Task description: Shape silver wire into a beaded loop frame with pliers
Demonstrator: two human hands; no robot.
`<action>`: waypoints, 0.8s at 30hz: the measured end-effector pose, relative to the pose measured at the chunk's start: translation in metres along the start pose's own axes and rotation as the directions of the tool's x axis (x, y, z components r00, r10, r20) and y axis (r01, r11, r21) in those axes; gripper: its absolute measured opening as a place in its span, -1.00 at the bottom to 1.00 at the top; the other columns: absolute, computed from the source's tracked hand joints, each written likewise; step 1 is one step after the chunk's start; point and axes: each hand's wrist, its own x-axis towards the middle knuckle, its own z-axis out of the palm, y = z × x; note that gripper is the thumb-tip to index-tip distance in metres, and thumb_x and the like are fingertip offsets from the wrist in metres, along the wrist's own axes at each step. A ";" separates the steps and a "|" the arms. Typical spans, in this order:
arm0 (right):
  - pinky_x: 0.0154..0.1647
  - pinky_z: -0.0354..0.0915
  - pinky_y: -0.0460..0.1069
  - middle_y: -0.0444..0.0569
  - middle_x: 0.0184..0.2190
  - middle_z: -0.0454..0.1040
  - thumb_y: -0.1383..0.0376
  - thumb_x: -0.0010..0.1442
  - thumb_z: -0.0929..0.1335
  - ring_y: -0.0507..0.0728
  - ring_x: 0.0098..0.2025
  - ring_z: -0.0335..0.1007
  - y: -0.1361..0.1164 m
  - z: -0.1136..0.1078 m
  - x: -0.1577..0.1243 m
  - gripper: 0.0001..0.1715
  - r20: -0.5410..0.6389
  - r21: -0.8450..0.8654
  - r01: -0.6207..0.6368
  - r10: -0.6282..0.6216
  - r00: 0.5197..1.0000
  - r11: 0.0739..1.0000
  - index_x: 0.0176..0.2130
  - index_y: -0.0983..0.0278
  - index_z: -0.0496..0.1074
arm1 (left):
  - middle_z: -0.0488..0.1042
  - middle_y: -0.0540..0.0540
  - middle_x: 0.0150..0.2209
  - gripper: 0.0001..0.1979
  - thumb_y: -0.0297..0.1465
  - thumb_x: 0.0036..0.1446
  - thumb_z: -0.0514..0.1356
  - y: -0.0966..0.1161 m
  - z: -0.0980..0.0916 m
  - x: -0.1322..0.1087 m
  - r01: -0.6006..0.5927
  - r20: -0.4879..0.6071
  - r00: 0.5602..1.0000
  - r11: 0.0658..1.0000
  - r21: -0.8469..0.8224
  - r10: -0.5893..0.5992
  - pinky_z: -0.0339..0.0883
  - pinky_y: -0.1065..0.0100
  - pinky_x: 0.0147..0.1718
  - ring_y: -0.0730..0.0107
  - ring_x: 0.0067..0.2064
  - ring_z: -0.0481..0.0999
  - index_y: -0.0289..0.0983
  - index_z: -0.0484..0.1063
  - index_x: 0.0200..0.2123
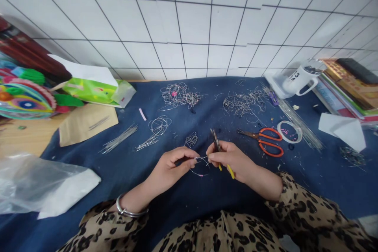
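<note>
My left hand (174, 165) pinches a thin bent wire loop (201, 175) between thumb and fingertips; a small pink bit sits on its lower edge. Opposite it, my right hand (230, 159) holds pliers (231, 172) with yellow handles, their dark jaws pointing up and away. The thumb and forefinger of that same hand also pinch the wire's other side. Just beyond the hands lies a small coil of wire (191, 139). Orange-handled scissors (271, 141) rest to the right of my right hand, blades toward the left.
Tangled wire heaps (245, 102) lie at the back, with straight wire bundles (119, 138) at left and right. A shallow round dish (289, 132) holds tiny pink pieces. A white mug (301, 78) and stacked books (351, 90) stand right; a plastic bag (44, 185) lies left.
</note>
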 end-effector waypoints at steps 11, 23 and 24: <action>-0.50 0.07 -0.12 -0.23 -0.56 0.21 0.30 0.03 0.32 -0.07 -0.54 0.07 -0.019 0.000 -0.004 -0.90 0.054 -0.391 0.153 -0.143 0.988 0.908 -0.36 0.27 0.36 | 0.40 -0.05 -0.43 -0.88 -0.43 0.12 0.12 0.001 -0.003 0.002 -0.013 0.092 0.996 0.998 0.061 0.007 0.24 0.42 -0.38 0.44 -0.39 0.37 -0.30 0.46 -0.32; -0.48 0.08 -0.12 -0.21 -0.54 0.21 0.29 0.04 0.31 -0.06 -0.51 0.08 -0.025 0.002 0.001 -0.90 0.066 -0.438 0.180 -0.169 0.983 0.881 -0.35 0.27 0.34 | 0.40 -0.09 -0.34 -0.89 -0.44 0.13 0.11 -0.003 -0.007 0.004 -0.091 0.118 0.990 0.993 0.079 0.081 0.26 0.36 -0.29 0.40 -0.31 0.38 -0.30 0.43 -0.32; -0.48 0.08 -0.12 -0.21 -0.54 0.21 0.29 0.05 0.31 -0.06 -0.51 0.08 -0.025 0.002 0.001 -0.90 0.067 -0.439 0.182 -0.170 0.983 0.880 -0.35 0.27 0.35 | 0.39 -0.09 -0.33 -0.89 -0.44 0.13 0.11 -0.003 -0.006 0.004 -0.095 0.118 0.989 0.992 0.077 0.086 0.26 0.35 -0.28 0.39 -0.30 0.38 -0.30 0.42 -0.31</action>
